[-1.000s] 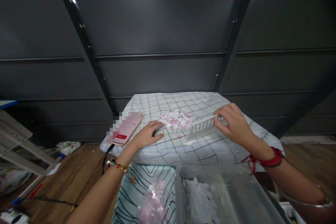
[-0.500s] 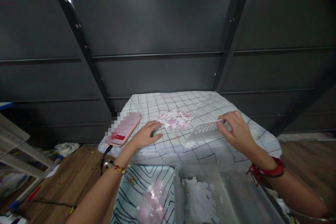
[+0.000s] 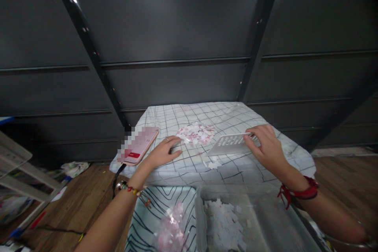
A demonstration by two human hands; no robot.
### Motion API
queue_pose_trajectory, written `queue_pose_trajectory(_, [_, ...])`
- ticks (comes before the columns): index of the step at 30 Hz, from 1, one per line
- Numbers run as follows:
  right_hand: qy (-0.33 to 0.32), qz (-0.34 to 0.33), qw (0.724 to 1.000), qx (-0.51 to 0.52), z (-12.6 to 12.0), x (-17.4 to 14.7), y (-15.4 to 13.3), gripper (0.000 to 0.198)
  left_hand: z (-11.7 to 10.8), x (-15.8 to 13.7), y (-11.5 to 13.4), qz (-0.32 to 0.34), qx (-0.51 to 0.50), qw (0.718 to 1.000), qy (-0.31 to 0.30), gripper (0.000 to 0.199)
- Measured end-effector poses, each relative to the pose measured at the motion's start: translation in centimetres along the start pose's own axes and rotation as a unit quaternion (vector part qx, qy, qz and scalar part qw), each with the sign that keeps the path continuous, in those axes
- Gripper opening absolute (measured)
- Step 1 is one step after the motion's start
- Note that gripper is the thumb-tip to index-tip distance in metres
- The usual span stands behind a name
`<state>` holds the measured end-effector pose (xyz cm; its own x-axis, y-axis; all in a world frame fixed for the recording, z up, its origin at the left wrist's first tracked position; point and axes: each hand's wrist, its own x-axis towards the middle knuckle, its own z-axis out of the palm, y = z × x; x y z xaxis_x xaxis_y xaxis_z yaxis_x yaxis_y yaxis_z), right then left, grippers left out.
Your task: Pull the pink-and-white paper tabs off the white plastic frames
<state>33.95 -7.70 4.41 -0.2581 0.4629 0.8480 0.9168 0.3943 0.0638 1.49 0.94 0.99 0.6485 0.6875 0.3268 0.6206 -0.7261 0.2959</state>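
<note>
The right hand (image 3: 265,147) pinched the upper right end of a tilted white slotted panel (image 3: 226,150) reaching leftward, seemingly light, stiff plastic, best held by that top edge. The left hand (image 3: 163,153) lay loosely spread, fingertips beside pink-and-white paper scraps (image 3: 196,134). Grid-patterned cloth (image 3: 224,114) lay under both; a dark panelled wall (image 3: 177,23) stood beyond.

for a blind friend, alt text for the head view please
A person's right hand holds a tilted white slotted panel over a checked cloth; left hand lies beside a heap of pink and white scraps. A phone lies left; closest are a patterned tray with pink items and a clear bin with white pieces.
</note>
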Motion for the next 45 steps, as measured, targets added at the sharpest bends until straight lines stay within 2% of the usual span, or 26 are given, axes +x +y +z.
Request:
queue_pose_trajectory(4, [-0.013,0.015,1.000,-0.017,-0.2,-0.2,0.3,0.011,0.0,0.0,-0.1,0.005,-0.002,1.000,0.001,0.043])
queue_pose_trajectory(10, [-0.012,-0.006,1.000,0.010,-0.8,-0.2,-0.5,0.006,0.2,0.1,-0.3,0.006,-0.010,1.000,0.007,0.042])
queue_pose_trajectory(14, [-0.004,-0.006,1.000,0.022,-0.4,0.2,-1.0,0.004,0.3,0.1,-0.5,0.015,-0.004,1.000,0.008,0.041])
queue_pose_trajectory(18, [-0.028,-0.009,0.998,0.048,0.1,0.4,-0.9,0.003,0.2,0.1,-0.3,0.015,0.000,1.000,0.007,0.041])
queue_pose_trajectory(23, [-0.040,-0.009,0.997,0.064,-0.9,0.1,-0.3,0.004,0.1,0.1,-0.1,0.008,0.001,1.000,0.002,0.042])
queue_pose_trajectory(27, [-0.021,-0.006,0.998,0.065,-1.5,0.3,0.0,0.004,0.1,0.1,-0.2,0.011,-0.001,1.000,0.004,0.041])
queue_pose_trajectory(32, [0.004,0.009,0.999,0.032,-0.4,1.4,-0.6,0.005,0.1,0.1,-0.1,0.008,-0.003,1.000,0.005,0.040])
queue_pose_trajectory(37, [-0.021,0.006,1.000,0.006,1.2,1.9,-1.4,0.009,-0.1,0.1,0.1,0.003,-0.005,1.000,0.002,0.040])
queue_pose_trajectory(41, [-0.024,-0.002,1.000,0.014,1.2,1.9,-1.3,0.009,0.0,0.1,0.1,0.003,-0.005,1.000,0.005,0.040])
queue_pose_trajectory(45, [0.013,0.004,1.000,0.018,1.2,2.2,-1.1,0.007,0.0,0.1,0.2,-0.002,-0.003,1.000,0.000,0.040])
